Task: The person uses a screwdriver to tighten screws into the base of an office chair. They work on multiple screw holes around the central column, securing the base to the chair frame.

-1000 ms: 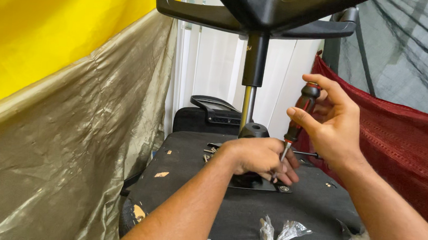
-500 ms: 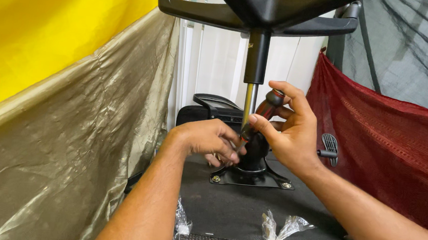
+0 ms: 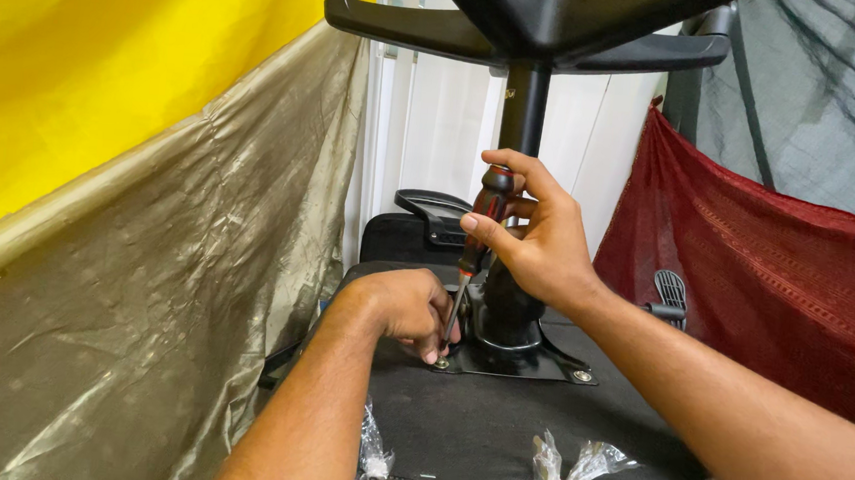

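The screwdriver [image 3: 475, 248] stands nearly upright, its tip set down at the front left corner of the black metal plate [image 3: 509, 361], where a screw seems to sit, though the fingers there hide most of it. The right hand [image 3: 538, 243] wraps the dark handle with red stripes, fingers clamped around it from the side so it can be turned while pushed straight down. The left hand [image 3: 405, 309] rests on the seat underside [image 3: 494, 430] just left of the plate, fingers pinched together around the thin shaft close to the tip, which keeps the blade from slipping off.

The plate lies flat on the upturned chair seat, with another screw head [image 3: 581, 376] showing at its front right corner. From the plate's middle the black column [image 3: 523, 116] rises to the star-shaped chair base [image 3: 533, 27], so the chair is upside down and its fixings face up within reach. In front of the plate lie crumpled clear plastic bags [image 3: 567, 465]. Right of the plate hangs a red mesh cloth [image 3: 747, 262]; left of it, a gold sheet [image 3: 152, 301] under yellow cloth [image 3: 89, 56].
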